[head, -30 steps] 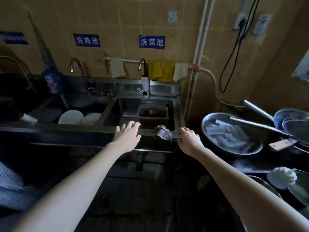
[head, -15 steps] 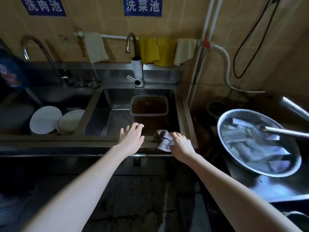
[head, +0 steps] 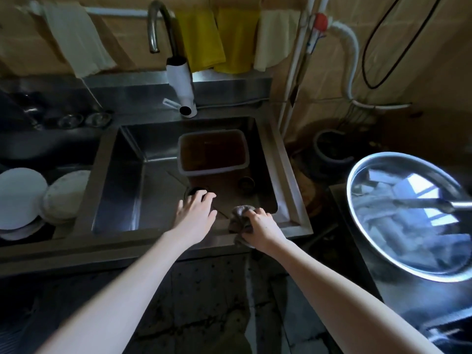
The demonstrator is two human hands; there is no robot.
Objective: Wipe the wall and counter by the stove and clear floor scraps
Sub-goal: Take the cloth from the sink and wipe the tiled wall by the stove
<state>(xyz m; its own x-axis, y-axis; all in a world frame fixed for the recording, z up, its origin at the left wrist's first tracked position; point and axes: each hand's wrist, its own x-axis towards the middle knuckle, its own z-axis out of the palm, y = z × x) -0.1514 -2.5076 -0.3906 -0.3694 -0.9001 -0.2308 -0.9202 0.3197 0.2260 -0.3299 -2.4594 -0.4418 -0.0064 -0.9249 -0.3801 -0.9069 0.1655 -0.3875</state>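
Note:
A crumpled grey rag [head: 240, 219] lies on the front rim of the steel sink [head: 296, 200], and my right hand [head: 260, 229] grips it with curled fingers. My left hand [head: 195, 215] reaches over the same rim into the basin with its fingers spread and relaxed, holding nothing. The tiled wall [head: 332, 72] rises behind the sink, and the dark floor [head: 209, 302] shows below between my arms.
A plastic tub of brown liquid [head: 213, 152] sits in the basin under the white-tipped faucet [head: 180, 83]. Yellow and pale cloths [head: 219, 34] hang on a rail. White plates [head: 33, 195] fill the left basin. A large steel bowl [head: 408, 215] stands at right.
My right hand moved left along the sink rim and closed round the grey rag. My left hand slid forward over the rim. The view has tilted down and come closer.

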